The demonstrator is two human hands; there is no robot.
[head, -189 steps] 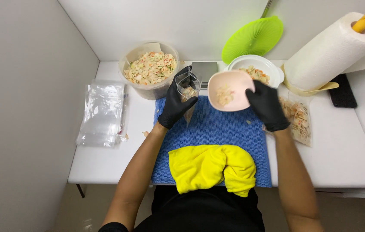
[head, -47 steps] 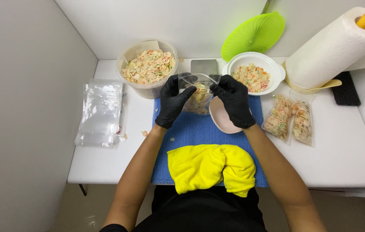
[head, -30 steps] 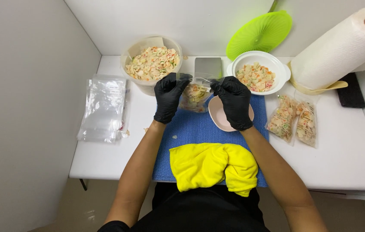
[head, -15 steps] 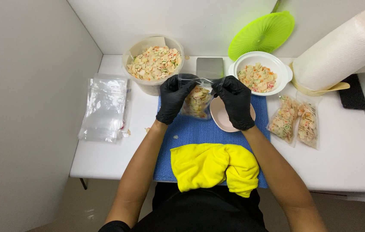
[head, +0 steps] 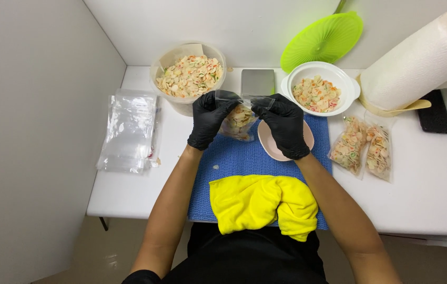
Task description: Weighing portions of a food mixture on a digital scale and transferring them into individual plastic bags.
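White table (head: 434,210): left hand (head: 209,118) and right hand (head: 285,126) both pinch a filled clear bag (head: 238,120); two finished bags (head: 364,148) at three o'clock, tub (head: 188,74) at eleven remains full.

We note a white table (head: 129,192) carrying a blue mat (head: 244,158), clear bag stack (head: 129,129), tub of pasta (head: 186,76), white bowl (head: 318,94), two filled bags (head: 363,147), paper towel roll (head: 418,63).

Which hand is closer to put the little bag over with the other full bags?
Probably the right hand. Both hands pinch the top of the small bag, but the two filled bags lie on the right side of the table, nearer that hand than the left hand.
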